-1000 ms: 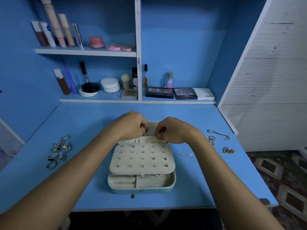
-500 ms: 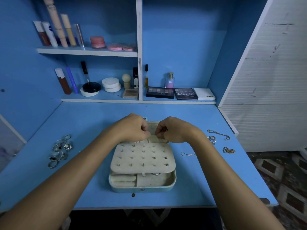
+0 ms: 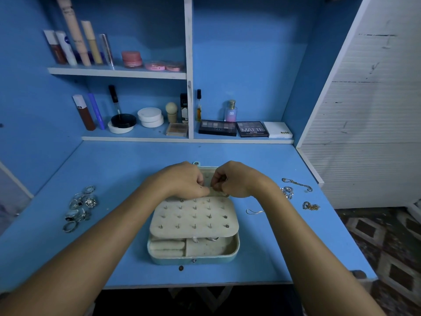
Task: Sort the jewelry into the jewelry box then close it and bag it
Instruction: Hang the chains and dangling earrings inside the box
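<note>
Both our hands, left hand (image 3: 182, 179) and right hand (image 3: 234, 179), pinch something small at the jewelry box's (image 3: 193, 254) far edge, fingers curled, seating it.

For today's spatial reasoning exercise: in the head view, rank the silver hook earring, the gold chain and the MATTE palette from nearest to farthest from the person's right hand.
1. Silver hook earring: on the desk just below the right hand.
2. Gold chain: farther right, near the desk edge.
3. MATTE palette: back on the lower shelf.
</note>
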### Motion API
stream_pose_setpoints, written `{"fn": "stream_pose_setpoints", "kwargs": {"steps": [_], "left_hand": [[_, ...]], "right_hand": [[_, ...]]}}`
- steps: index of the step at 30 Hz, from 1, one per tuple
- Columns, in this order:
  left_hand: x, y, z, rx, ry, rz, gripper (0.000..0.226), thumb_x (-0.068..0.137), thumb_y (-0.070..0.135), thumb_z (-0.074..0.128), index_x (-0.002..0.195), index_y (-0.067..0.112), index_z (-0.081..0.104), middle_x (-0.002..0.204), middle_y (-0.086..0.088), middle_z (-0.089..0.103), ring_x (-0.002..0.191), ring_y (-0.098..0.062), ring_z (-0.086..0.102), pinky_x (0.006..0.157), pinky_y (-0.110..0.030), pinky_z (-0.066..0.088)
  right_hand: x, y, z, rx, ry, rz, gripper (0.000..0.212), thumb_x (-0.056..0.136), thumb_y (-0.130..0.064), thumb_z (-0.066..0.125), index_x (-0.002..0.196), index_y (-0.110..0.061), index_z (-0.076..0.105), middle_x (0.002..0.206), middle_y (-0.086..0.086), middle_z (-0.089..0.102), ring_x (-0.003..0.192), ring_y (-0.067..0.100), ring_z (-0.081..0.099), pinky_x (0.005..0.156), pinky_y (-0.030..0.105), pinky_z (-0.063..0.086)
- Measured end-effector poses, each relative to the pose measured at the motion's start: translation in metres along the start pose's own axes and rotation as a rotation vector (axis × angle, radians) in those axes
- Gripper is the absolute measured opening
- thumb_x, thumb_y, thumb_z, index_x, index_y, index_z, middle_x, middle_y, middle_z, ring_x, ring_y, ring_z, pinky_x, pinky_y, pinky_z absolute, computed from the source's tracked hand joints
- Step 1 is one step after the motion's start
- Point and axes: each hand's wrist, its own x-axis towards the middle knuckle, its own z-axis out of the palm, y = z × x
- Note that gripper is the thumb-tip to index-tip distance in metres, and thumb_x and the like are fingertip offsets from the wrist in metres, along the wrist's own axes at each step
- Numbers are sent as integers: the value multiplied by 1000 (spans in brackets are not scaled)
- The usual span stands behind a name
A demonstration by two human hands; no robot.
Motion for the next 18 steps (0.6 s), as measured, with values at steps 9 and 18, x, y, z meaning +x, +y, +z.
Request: {"fn": "stream_pose_setpoints", "kwargs": {"steps": [9, 18], "left_hand": [[-3, -3, -6, 64, 141, 56, 19, 79, 45, 73, 75, 28, 66, 76, 14, 62, 75, -8, 59, 68, -30, 51], [6, 0, -7, 6, 166, 73, 13, 83, 41, 72, 77, 30, 67, 76, 15, 64, 77, -7, 62, 77, -35, 57]], "right_hand": [[-2, -2, 7, -33, 108, -10, 15, 89, -13, 65, 90, -24, 74, 78, -16, 61, 78, 7, 60, 71, 20, 51], [-8, 16, 6, 107, 283, -63, 6, 87, -14, 73, 91, -18, 75, 78, -9, 67, 67, 0, 57, 57, 11, 43]]}}
